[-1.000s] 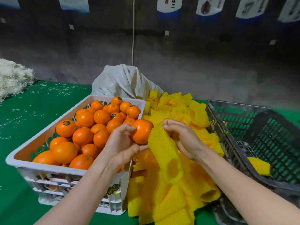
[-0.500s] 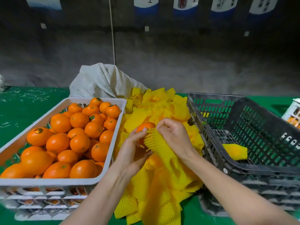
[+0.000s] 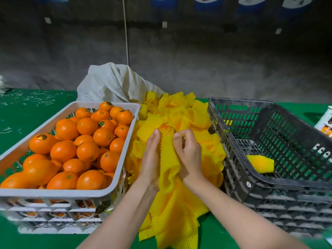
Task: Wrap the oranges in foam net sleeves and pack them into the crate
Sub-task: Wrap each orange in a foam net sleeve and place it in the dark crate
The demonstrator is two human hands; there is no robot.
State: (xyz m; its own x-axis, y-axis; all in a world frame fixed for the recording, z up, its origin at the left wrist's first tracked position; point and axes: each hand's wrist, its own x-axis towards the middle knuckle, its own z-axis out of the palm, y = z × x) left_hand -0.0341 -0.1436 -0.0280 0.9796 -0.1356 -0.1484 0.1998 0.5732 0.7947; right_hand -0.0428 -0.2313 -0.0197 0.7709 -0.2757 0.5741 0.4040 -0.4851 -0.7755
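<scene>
I see orange [image 3: 166, 129], just bare, now nearly sleeved; left hand [image 3: 151, 159] grips it, right hand [image 3: 188, 155] pinches sleeve [image 3: 168, 159]; crate [image 3: 269, 178] right of hands next.

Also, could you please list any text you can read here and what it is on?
"2": round white sticker on the black crate's front rim.
White letters on that crate's right wall: partly cut off, unreadable.
Stickers on the oranges, wall signs: too blurred to read.

Sleeve pile [image 3: 181, 115] lies between orange tray [image 3: 100, 192] left, crate [image 3: 239, 103] right.
</scene>
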